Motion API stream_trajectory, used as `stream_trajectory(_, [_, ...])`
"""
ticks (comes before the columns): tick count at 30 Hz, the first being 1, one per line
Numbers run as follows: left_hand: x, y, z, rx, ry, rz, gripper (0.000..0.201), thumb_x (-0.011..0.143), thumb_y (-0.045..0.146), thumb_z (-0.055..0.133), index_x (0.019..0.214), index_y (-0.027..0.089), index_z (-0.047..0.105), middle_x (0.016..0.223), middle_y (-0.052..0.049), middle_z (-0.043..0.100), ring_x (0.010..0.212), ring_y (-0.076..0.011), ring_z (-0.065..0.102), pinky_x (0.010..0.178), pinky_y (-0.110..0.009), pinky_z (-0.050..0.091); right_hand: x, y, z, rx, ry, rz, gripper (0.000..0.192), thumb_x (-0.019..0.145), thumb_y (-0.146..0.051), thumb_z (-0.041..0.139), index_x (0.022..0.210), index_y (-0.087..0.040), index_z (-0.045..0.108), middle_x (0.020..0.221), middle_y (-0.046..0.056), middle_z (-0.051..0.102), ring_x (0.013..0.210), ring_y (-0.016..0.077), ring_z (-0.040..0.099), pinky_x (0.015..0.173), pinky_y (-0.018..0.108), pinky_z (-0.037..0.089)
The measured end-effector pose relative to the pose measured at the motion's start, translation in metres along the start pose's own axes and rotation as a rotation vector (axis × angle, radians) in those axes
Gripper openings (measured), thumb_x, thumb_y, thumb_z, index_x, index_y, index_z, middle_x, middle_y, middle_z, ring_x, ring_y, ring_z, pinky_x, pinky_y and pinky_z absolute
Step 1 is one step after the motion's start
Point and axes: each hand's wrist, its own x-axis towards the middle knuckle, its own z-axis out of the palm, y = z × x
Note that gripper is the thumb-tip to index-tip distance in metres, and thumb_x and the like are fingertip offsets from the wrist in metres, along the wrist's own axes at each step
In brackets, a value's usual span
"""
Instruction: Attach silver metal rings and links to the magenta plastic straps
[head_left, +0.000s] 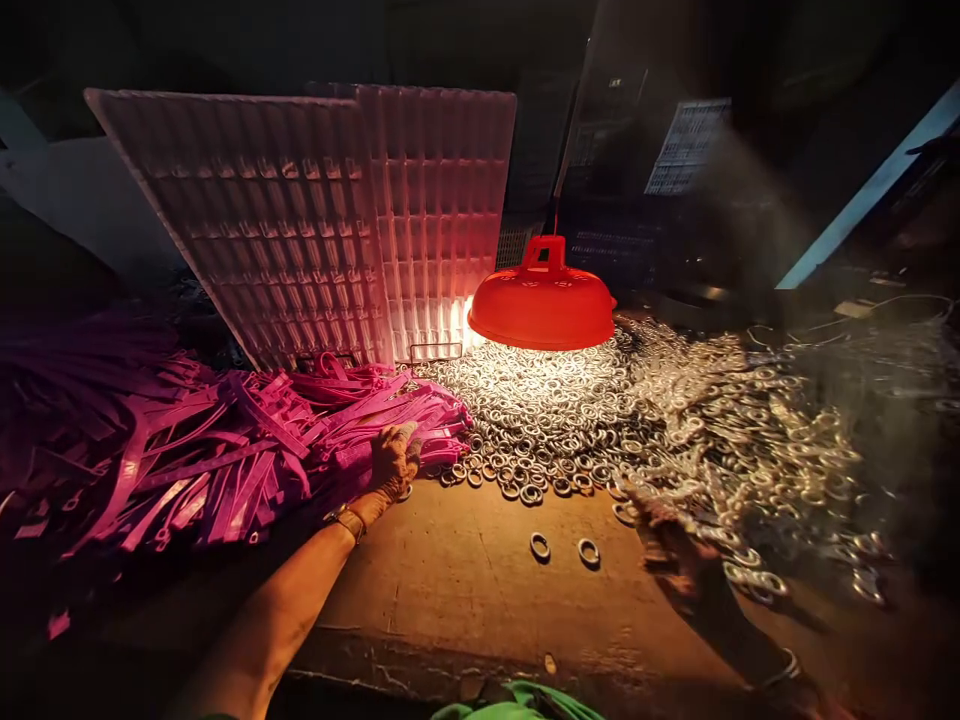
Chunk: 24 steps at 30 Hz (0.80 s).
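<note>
The left hand (391,462) reaches out over the worn wooden bench (450,590) and rests on the near edge of the heap of pink plastic straps (247,440), its fingers curled down over a few of them. The fingertips are buried among the straps, so I cannot tell whether they are pinching one or only pressing on the pile. The heap spreads left until it sinks into shadow and its far end cannot be made out.

The right hand (667,545) is blurred and dark at the near edge of the great drift of small metal rings (600,420). It lies low on them, but whether its fingers are spread or closed on rings I cannot tell. Two loose rings (564,549) lie apart on the bare wood between the hands.

A red lamp shade (541,300) hangs low over the rings, lighting only those under it; further right they smear into a grey blur. Behind the straps lean two white gridded trays (337,220), their top corners fading into the dark room.
</note>
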Motion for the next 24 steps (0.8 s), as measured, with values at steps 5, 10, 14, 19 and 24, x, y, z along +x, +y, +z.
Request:
stream_trajectory(5, [0.025,0.017,0.015,-0.005,-0.096,-0.077,0.031,0.081,0.024,0.054,0.107,0.012,0.065,0.095,-0.017,0.068,0.098,-0.0343,0.057,0.088,-0.050,0.041,-0.012,-0.051,0.085,-0.127,-0.270,-0.609,0.046,0.086,-0.025,0.052,0.132,-0.025,0.051,0.087,0.008,0.068,0.079,0.0230,0.060,0.075,0.040,0.047])
stream_trajectory(10, [0.033,0.023,0.017,-0.039,-0.125,-0.169,0.030,0.076,0.021,0.057,0.103,0.012,0.066,0.097,-0.019,0.067,0.094,-0.0364,0.060,0.083,-0.051,0.043,0.033,-0.046,0.108,-0.233,-0.220,-0.689,0.044,0.084,-0.018,0.048,0.128,-0.024,0.053,0.090,0.008,0.067,0.082,0.0218,0.056,0.081,0.039,0.043])
stream_trajectory(14, [0.036,0.021,0.014,-0.124,-0.160,-0.196,0.029,0.075,0.018,0.054,0.100,0.011,0.067,0.094,-0.016,0.069,0.092,-0.0337,0.062,0.085,-0.049,0.044,0.098,-0.013,0.089,-0.277,-0.076,-0.701,0.046,0.081,-0.009,0.042,0.124,-0.018,0.054,0.082,0.008,0.063,0.073,0.0194,0.052,0.078,0.038,0.042])
stream_trajectory(19, [0.046,0.008,0.016,-0.248,-0.176,-0.256,0.021,0.073,0.017,0.051,0.089,0.015,0.065,0.084,-0.011,0.071,0.077,-0.0251,0.066,0.073,-0.039,0.053,0.161,0.009,0.071,-0.430,-0.060,-0.725,0.050,0.065,-0.003,0.046,0.112,-0.012,0.060,0.082,0.010,0.061,0.081,0.0220,0.050,0.078,0.037,0.041])
stream_trajectory(24, [0.066,-0.012,-0.007,-0.481,-0.061,-0.281,0.021,0.072,0.031,0.052,0.088,0.018,0.060,0.080,-0.008,0.070,0.075,-0.0239,0.067,0.075,-0.038,0.054,0.203,0.010,0.056,-0.493,-0.072,-0.580,0.050,0.056,0.001,0.045,0.100,-0.014,0.063,0.085,0.009,0.061,0.084,0.0214,0.050,0.079,0.033,0.041])
